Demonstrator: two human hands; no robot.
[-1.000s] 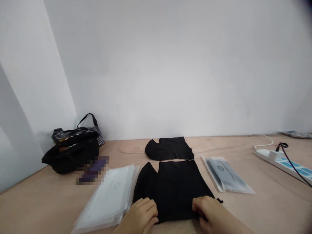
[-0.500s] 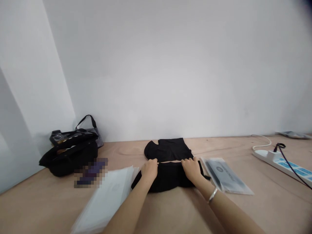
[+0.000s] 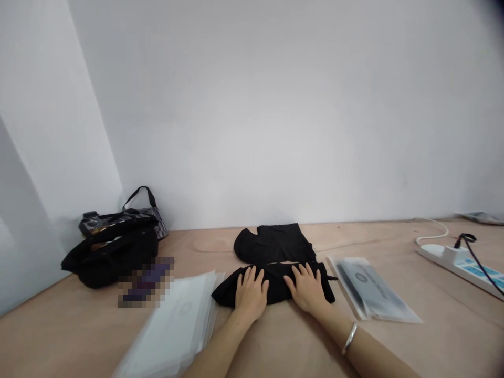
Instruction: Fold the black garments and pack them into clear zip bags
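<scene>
A folded black cloth item (image 3: 275, 286) lies flat on the table in front of me; its exact kind does not show. My left hand (image 3: 251, 291) rests on its left half, fingers spread. On the right half lies my right hand (image 3: 307, 286), also flat with the fingers apart. A thin black strap end pokes out at the cloth's right side. Just behind, a second black cloth piece (image 3: 275, 244) with a rounded left end lies by itself, close to the first one's far edge.
Left of my arm is a stack of clear frosted bags (image 3: 173, 320). A filled frosted bag with dark lettering (image 3: 374, 289) lies to the right. A black bag (image 3: 118, 257) and a striped bag (image 3: 160, 223) stand at the far left, a power strip (image 3: 464, 262) at the right.
Both hands have let go of the cloth's far edge and come nearer to me, now spread flat on it. The near cloth looks flatter and narrower. My view has shifted slightly.
</scene>
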